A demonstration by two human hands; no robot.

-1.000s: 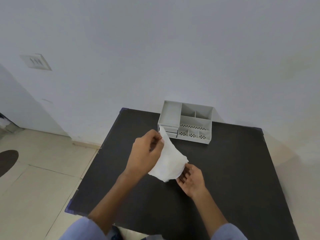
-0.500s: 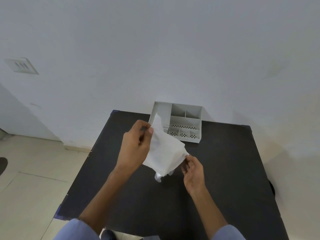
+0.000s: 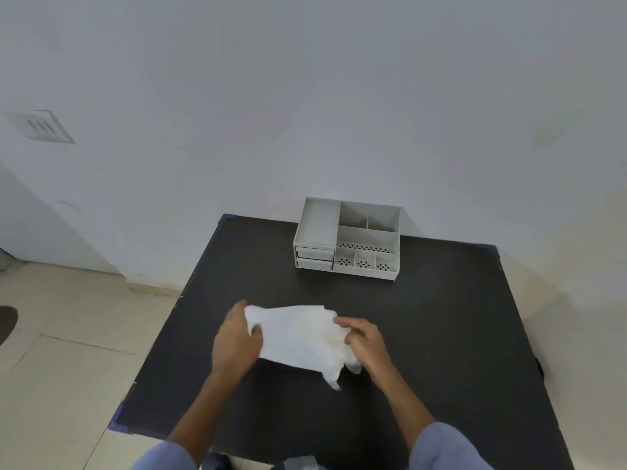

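Note:
A white cloth [image 3: 298,335] is stretched out low over the middle of the black table [image 3: 441,334]. My left hand [image 3: 235,337] pinches its left edge between thumb and fingers. At the cloth's right edge, my right hand [image 3: 363,340] grips a bunched fold, and a crumpled tail of cloth hangs below it. A grey plastic desk organiser [image 3: 347,238] with open compartments and two small drawers stands at the far edge of the table, well beyond both hands.
A white wall rises directly behind the table. Beige tiled floor [image 3: 61,351] lies to the left, with a dark round object at the far left edge. A switch plate [image 3: 39,126] is on the left wall.
Both hands have come down and apart, spreading the cloth from a raised, hanging hold to a flat spread near the tabletop. The camera view shifted, so the organiser appears farther away.

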